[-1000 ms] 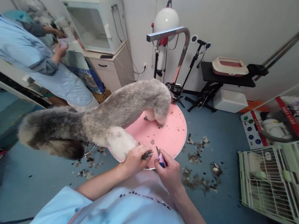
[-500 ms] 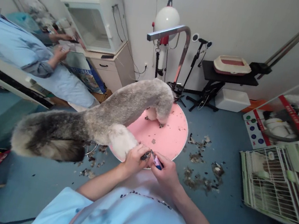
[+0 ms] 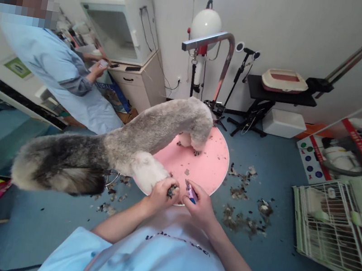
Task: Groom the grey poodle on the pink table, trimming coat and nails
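A grey dog (image 3: 158,125) with short-clipped fur stands on a round pink grooming table (image 3: 212,163), its head stretched out past the table's left edge. My left hand (image 3: 162,194) is closed round one of its front paws (image 3: 171,191), dark pads and claws facing up, the white foreleg (image 3: 148,171) lifted toward me. In my right hand (image 3: 201,206) are nail clippers (image 3: 191,193) with a blue and pink handle. Their tip points up and left, a small gap away from the paw.
A steel grooming arm (image 3: 224,64) rises behind the table. Clumps of cut fur (image 3: 240,218) lie on the floor at right, near a wire cage (image 3: 342,225). A co-worker in a blue smock (image 3: 58,65) stands at left by a cabinet (image 3: 131,82).
My right hand and the clippers have drawn slightly away from the paw. My left hand has turned the paw a little. The co-worker has come further into view.
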`<action>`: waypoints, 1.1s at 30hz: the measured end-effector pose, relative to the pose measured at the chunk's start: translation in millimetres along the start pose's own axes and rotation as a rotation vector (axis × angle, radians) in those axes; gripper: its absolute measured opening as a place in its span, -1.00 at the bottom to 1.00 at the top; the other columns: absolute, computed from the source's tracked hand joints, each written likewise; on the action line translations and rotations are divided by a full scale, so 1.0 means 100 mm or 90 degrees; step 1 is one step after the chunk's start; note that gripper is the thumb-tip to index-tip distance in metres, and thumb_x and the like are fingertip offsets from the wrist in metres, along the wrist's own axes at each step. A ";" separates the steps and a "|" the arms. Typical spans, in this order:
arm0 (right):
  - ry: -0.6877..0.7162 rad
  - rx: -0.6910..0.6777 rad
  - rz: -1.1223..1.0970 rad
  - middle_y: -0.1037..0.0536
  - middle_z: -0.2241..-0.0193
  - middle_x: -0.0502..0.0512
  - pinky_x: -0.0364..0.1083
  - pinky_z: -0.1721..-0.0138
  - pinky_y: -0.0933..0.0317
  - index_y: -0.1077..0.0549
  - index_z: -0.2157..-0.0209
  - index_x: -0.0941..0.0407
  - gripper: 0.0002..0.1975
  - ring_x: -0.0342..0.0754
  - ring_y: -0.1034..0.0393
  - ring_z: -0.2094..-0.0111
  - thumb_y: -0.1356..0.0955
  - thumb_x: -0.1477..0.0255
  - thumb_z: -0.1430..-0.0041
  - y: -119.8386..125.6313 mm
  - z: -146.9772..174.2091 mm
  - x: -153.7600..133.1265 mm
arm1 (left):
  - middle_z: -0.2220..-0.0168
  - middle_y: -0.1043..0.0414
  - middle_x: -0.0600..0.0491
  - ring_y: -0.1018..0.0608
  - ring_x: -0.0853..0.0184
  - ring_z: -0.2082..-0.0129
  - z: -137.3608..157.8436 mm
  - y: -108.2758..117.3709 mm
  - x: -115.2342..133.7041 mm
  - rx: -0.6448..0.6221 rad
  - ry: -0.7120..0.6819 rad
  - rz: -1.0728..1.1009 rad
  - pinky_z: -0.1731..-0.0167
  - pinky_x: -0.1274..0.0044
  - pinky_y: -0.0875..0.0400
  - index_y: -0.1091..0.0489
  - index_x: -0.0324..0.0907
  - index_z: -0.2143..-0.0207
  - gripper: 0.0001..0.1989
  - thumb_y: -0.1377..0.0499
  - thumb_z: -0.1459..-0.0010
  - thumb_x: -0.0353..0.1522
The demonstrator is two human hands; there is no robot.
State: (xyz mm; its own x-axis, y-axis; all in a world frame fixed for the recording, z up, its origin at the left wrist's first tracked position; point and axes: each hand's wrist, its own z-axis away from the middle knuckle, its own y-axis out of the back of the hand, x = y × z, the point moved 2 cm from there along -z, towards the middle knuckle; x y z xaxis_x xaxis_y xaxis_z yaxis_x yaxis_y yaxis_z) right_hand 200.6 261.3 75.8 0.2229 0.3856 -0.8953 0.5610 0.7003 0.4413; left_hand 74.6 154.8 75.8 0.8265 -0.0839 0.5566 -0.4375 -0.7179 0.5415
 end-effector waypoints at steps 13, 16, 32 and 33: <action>0.164 -0.015 0.155 -0.53 0.16 0.18 0.01 0.10 -0.30 -0.38 -0.06 0.14 -0.53 0.02 -0.41 0.15 -0.33 0.51 -0.07 0.08 -0.01 -0.06 | 0.40 -0.47 0.06 -0.55 0.42 0.43 0.00 -0.01 -0.05 0.032 0.029 0.016 0.38 0.61 -0.47 -0.30 -0.19 0.23 -0.82 -0.12 -0.06 -0.45; 0.146 -0.043 0.161 -0.53 0.22 0.16 -0.03 0.17 -0.31 -0.38 -0.07 0.12 -0.53 0.00 -0.41 0.21 -0.34 0.50 -0.07 0.07 0.00 -0.05 | 0.43 -0.45 0.07 -0.53 0.43 0.48 0.00 -0.01 -0.04 0.056 -0.004 0.014 0.43 0.62 -0.45 -0.28 -0.18 0.23 -0.82 -0.13 -0.05 -0.42; 0.070 -0.100 0.177 -0.55 0.37 0.06 -0.14 0.32 -0.20 -0.47 0.06 0.08 -0.64 -0.06 -0.40 0.36 -0.33 0.48 -0.06 0.03 0.01 -0.05 | 0.41 -0.41 0.05 -0.50 0.42 0.44 0.04 -0.09 -0.06 0.075 -0.111 0.034 0.37 0.58 -0.44 -0.17 -0.16 0.23 -0.81 -0.14 -0.13 -0.41; 0.073 -0.089 0.195 -0.56 0.37 0.07 -0.14 0.33 -0.20 -0.46 0.05 0.09 -0.63 -0.05 -0.41 0.36 -0.33 0.48 -0.06 0.03 0.02 -0.04 | 0.41 -0.41 0.04 -0.50 0.42 0.44 0.05 -0.09 -0.06 0.074 -0.108 0.032 0.37 0.58 -0.44 -0.17 -0.16 0.23 -0.81 -0.14 -0.13 -0.42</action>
State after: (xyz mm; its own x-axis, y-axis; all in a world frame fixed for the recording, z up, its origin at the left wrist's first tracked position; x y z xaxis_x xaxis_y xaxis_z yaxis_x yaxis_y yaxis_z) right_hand 202.6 260.7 80.3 0.2688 0.6499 -0.7109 0.3655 0.6140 0.6995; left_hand 75.1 158.6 64.7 0.8569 -0.2290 0.4619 -0.4435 -0.7842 0.4340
